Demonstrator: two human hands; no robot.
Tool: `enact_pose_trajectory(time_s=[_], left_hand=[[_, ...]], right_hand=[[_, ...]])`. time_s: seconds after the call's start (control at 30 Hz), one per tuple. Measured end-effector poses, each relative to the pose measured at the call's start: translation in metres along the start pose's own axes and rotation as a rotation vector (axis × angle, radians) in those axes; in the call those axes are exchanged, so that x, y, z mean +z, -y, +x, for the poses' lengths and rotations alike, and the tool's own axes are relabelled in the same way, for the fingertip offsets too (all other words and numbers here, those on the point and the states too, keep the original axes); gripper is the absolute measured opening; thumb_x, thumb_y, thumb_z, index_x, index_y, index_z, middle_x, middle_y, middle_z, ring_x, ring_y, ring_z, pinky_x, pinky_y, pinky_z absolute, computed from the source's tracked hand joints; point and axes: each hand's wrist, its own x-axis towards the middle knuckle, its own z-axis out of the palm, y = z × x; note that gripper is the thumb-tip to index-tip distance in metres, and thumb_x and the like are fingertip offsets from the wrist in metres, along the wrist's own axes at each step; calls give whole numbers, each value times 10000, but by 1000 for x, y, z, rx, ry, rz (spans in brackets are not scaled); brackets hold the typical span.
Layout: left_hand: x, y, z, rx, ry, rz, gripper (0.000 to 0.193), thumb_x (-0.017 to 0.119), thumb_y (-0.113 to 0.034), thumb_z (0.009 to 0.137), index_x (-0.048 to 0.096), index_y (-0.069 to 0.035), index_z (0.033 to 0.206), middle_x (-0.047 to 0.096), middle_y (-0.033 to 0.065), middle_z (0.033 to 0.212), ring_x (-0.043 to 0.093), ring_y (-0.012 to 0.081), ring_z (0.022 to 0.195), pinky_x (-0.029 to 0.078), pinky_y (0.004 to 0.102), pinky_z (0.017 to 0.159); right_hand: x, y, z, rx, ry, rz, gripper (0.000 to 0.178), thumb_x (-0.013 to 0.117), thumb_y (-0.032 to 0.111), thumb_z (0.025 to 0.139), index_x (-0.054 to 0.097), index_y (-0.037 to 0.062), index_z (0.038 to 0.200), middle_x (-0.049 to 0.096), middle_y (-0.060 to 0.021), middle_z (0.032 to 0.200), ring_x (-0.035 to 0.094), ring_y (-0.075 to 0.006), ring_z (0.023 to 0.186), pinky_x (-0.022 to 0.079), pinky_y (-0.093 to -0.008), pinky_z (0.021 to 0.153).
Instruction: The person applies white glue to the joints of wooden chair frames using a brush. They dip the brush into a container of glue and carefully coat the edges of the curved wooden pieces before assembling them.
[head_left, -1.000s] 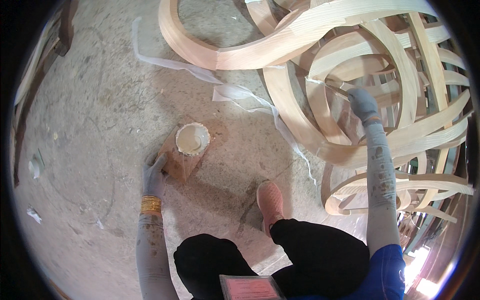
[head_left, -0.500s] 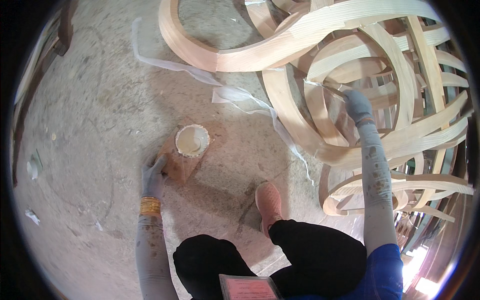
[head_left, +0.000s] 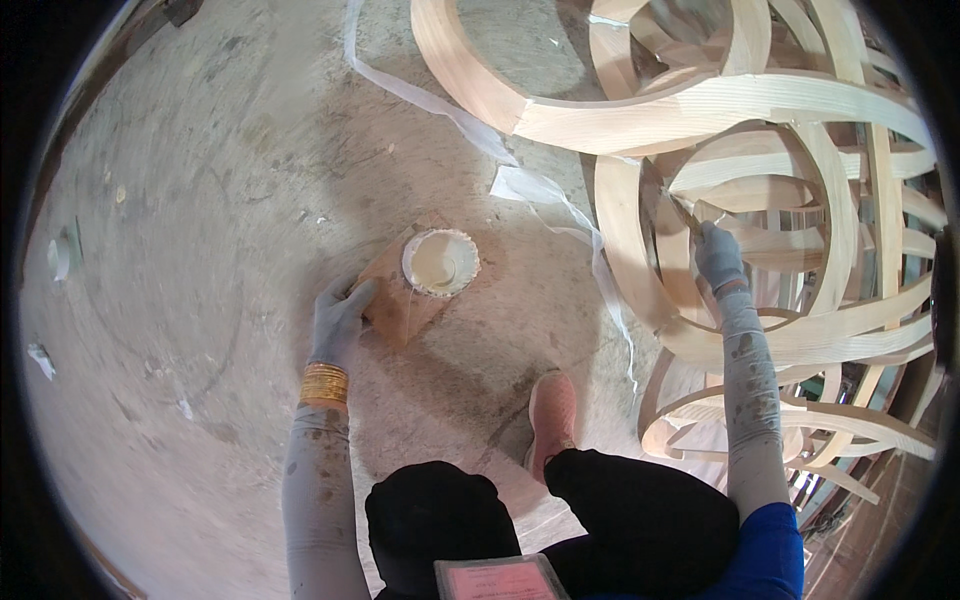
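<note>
My left hand [head_left: 338,318], in a grey glove, is closed on the edge of a small brown board [head_left: 402,318]. On that board stands a round pot [head_left: 474,264] with a white-crusted rim and pale, creamy stuff inside, perhaps glue. Off to the right, my gloved right hand [head_left: 719,260] grips a thin stick-like tool [head_left: 686,208]. Its far end meets a joint in the curved wooden frame [head_left: 630,118]; whether that end has bristles I cannot make out.
Several more bent wooden frames [head_left: 840,335] are stacked along the right side. A white strip of film [head_left: 597,250] trails over the concrete floor [head_left: 230,220] beside them. Scraps [head_left: 60,258] lie at far left. My pink shoe [head_left: 553,420] stands below the pot.
The view has shifted, so the floor things sit further right. My right hand has come down and nearer with the tool, its tip now inside the frame's joint area. My left hand still holds the board.
</note>
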Motion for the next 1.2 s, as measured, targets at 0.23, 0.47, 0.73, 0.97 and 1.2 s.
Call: enact_pose_trajectory(time_s=[0.23, 0.47, 0.73, 0.97, 1.2], left_hand=[[-5, 2, 4, -5, 43, -7, 340, 648, -183, 838, 600, 35, 1095, 641, 44, 913, 604, 107, 753, 488, 231, 620], [1, -3, 5, -29, -2, 22, 302, 660, -196, 815, 636, 30, 1015, 632, 42, 838, 582, 100, 681, 476, 235, 573], [0, -5, 4, -40, -40, -17, 285, 651, -168, 805, 648, 48, 992, 631, 44, 809, 569, 91, 681, 460, 236, 566], [-1, 0, 8, -10, 1, -118, 255, 641, -143, 809, 648, 55, 970, 628, 51, 811, 570, 95, 683, 463, 236, 583], [-2, 4, 10, -3, -11, -94, 243, 637, -117, 811, 641, 64, 972, 643, 71, 834, 595, 118, 702, 488, 245, 621]], right_hand=[[-7, 14, -16, 3, -9, 51, 144, 532, 160, 826, 534, 19, 855, 611, -248, 768, 579, -451, 769, 452, -524, 678], [1, 18, -8, 3, 5, 17, 163, 519, 151, 820, 570, 5, 873, 609, -260, 745, 592, -448, 742, 476, -515, 674], [-6, 26, -15, 35, 82, -24, 142, 532, 149, 812, 570, 21, 861, 612, -264, 789, 591, -447, 782, 466, -525, 694], [-6, 19, -5, 112, 126, -22, 152, 552, 161, 804, 567, 18, 849, 616, -258, 794, 595, -439, 794, 467, -511, 695], [-3, 36, -7, 197, 181, 81, 164, 539, 174, 813, 574, 16, 844, 620, -258, 818, 600, -431, 807, 465, -510, 705]])
